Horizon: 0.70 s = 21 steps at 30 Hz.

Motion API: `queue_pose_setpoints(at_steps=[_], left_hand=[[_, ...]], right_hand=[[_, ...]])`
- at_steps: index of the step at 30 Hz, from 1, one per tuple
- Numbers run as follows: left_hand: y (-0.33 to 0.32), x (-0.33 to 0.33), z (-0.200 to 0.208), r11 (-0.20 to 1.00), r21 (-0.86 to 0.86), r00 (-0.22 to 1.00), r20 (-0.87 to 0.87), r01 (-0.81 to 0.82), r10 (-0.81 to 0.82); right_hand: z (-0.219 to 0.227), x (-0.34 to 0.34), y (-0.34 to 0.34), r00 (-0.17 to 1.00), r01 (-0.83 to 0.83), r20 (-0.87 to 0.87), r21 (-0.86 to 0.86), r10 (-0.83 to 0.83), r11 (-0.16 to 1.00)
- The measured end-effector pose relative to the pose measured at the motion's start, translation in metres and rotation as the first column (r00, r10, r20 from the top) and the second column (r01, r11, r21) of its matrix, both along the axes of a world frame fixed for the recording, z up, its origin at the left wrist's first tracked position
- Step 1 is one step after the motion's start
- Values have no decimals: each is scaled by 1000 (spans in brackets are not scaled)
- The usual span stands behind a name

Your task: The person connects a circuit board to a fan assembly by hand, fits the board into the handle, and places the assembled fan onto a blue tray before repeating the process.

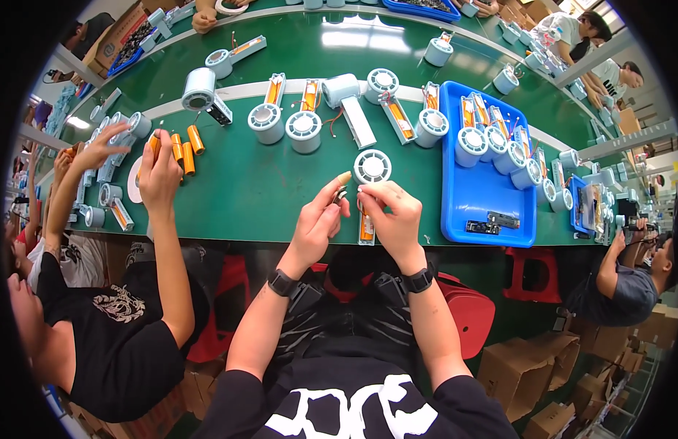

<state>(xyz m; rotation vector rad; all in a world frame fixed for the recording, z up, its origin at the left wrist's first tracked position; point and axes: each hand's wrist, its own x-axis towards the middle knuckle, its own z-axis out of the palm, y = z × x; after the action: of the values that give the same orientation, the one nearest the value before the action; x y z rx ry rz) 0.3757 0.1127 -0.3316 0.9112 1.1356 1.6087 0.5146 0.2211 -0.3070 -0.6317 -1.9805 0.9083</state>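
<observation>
Nearest, above the person's two dark wristbands (283, 284), the left hand (320, 221) pinches a small dark part (339, 194), perhaps a circuit board, between thumb and fingers. The right hand (397, 212) curls close beside it, fingertips bunched; whether they grip a wire I cannot tell. The fan unit being worked on lies at the near edge of the green table (236, 192), its round head (372, 167) just beyond the hands, its handle running back toward the person, partly under the right hand. An orange battery (366, 228) shows in that handle, so the cell looks fitted; wiring and covering seem left to do. To the right, a blue tray (489, 196) holds more uncovered fan units and, at its near end, dark parts (483, 227). To the left, a co-worker's hand (159, 172) is beside loose orange cells (189, 157). Farther off, standing fan heads (266, 123) have uncovered handles too, likely unfinished; one plain white handle (359, 124) may be closed or merely turned over
</observation>
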Motion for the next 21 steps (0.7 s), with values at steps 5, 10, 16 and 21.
queue_pose_setpoints(at_steps=[5,10,16,21], left_hand=[[0,-2,-1,998,-67,991,-135,-20,11],[3,1,1,996,-25,937,-343,-85,71],[5,5,2,990,-7,967,-216,-140,135],[12,5,-3,977,101,925,-317,-187,210]], right_hand=[[-3,-3,4,996,-19,92,318,-11,948],[0,-4,5,989,-53,150,395,-7,917],[-7,-5,4,997,-59,58,238,46,969],[-6,-5,2,998,-58,38,204,51,977]])
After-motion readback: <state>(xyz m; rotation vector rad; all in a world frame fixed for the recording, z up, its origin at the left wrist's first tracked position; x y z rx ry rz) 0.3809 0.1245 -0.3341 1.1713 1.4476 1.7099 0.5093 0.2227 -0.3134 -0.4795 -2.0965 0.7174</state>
